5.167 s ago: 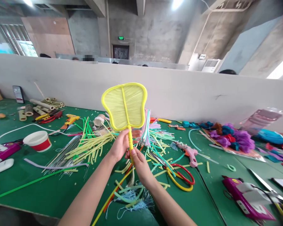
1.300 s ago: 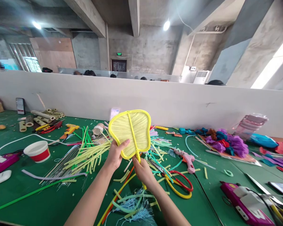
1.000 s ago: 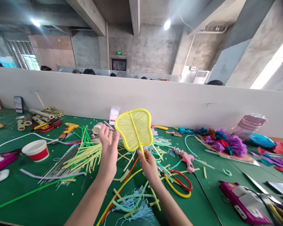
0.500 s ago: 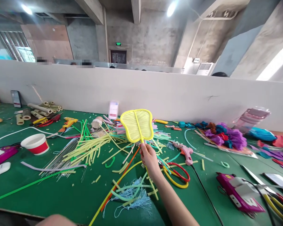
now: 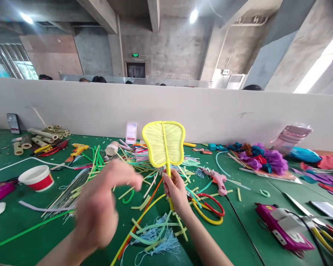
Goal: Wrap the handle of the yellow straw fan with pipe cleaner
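Note:
A yellow hand fan stands upright in the middle of the view, its thin handle pinched by my right hand. My left hand is raised at the left of the fan, apart from it and smeared by motion. Its fingers bend towards the fan, but whether they hold anything cannot be made out. Below the fan lie light blue tassels and pale green strips. Behind my left hand spreads a heap of yellow-green pipe cleaner pieces, partly hidden.
Red-and-yellow-handled scissors and a pink glue gun lie right of my hand. A paper cup stands at left. Purple power strips sit at both sides. Bamboo pieces lie near the white partition.
My left hand has come up from the lower left edge into view. The fan, still in my right hand, is slightly higher and turned more upright. The camera view has shifted a little.

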A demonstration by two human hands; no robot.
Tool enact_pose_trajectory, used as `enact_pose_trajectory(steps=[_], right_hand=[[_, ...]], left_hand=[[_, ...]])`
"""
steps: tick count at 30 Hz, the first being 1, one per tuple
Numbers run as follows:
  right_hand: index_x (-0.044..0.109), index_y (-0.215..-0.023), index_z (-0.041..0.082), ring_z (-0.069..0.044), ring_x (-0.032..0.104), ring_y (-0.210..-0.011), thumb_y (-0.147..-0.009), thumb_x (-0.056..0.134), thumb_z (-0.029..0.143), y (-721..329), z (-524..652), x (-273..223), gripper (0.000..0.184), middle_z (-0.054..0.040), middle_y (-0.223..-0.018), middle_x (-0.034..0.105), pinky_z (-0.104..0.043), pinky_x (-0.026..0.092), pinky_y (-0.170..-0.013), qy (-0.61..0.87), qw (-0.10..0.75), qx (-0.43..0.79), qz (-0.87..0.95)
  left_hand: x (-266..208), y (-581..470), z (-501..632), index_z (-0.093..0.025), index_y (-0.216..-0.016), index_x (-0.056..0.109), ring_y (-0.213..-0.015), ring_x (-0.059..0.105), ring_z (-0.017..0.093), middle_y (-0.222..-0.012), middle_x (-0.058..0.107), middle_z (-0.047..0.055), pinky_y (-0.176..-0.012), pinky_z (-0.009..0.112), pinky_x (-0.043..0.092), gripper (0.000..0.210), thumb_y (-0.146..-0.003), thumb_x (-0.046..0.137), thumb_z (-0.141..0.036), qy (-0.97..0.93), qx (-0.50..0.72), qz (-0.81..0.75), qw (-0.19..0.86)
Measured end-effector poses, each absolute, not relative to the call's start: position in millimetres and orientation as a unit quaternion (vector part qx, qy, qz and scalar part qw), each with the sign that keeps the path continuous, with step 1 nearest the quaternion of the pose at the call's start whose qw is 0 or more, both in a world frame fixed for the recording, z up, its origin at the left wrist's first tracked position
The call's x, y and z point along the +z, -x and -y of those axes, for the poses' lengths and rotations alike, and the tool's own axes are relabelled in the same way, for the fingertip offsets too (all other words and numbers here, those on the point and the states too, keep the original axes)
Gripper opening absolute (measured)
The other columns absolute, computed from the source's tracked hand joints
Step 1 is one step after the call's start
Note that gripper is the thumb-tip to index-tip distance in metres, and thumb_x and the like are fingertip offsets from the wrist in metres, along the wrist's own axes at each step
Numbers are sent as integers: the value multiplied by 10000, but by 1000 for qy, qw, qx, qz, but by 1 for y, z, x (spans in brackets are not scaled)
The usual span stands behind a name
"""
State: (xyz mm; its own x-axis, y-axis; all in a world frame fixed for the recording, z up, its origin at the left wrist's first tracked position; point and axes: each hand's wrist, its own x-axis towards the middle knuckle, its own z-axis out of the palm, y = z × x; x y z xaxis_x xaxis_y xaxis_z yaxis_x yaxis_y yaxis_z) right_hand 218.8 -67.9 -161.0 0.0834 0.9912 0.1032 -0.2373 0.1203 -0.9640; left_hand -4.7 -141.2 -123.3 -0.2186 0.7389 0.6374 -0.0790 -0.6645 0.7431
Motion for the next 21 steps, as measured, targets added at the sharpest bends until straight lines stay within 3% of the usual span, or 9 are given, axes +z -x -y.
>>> enact_pose_trajectory(steps=[2, 5, 7, 10, 16, 21], right_hand=[[544, -973, 203, -49, 320, -402, -823, 653, 485, -214, 71, -163, 338, 113, -583, 403, -170, 268, -354, 414, 603, 509, 453], [514, -946, 210, -50, 341, -384, -851, 637, 527, -204, 76, -172, 353, 101, -597, 454, -174, 271, -332, 404, 598, 513, 465], [494, -933, 215, -52, 365, -381, -872, 617, 553, -196, 78, -179, 364, 79, -636, 517, -180, 290, -331, 398, 591, 518, 474], [486, -966, 219, -59, 439, -419, -908, 574, 568, -188, 80, -188, 365, 39, -751, 592, -188, 340, -368, 388, 583, 524, 486], [513, -1012, 219, -78, 509, -458, -953, 504, 570, -181, 83, -197, 357, 9, -832, 626, -210, 400, -418, 372, 541, 533, 534], [512, -1046, 223, -84, 510, -489, -975, 498, 526, -179, 84, -201, 311, 8, -853, 620, -218, 415, -456, 376, 528, 504, 571]], left_hand=[[-108, -23, 94, -233, -1095, 725, -1146, 599, 307, -1183, 678, 105, -1046, 419, 454, 321, -826, 739, -409, -590, 673, -349, 277], [-122, -52, 52, -224, -978, 657, -979, 646, 234, -984, 695, 69, -871, 310, 498, 307, -766, 804, -391, -544, 630, -387, 398], [-145, -57, 42, -232, -1005, 555, -826, 676, 219, -866, 704, 45, -782, 323, 518, 372, -781, 784, -420, -524, 614, -390, 444], [-170, -50, 37, -241, -1040, 492, -866, 702, 217, -907, 736, 51, -778, 316, 528, 419, -793, 774, -428, -496, 611, -386, 481], [-167, -32, 33, -168, -1079, 662, -966, 711, 314, -1110, 737, 163, -703, 360, 571, 503, -767, 750, -552, -486, 573, -342, 564], [-168, -41, 45, -156, -1047, 740, -992, 706, 304, -1111, 755, 137, -790, 368, 572, 418, -707, 843, -376, -486, 555, -323, 593]])
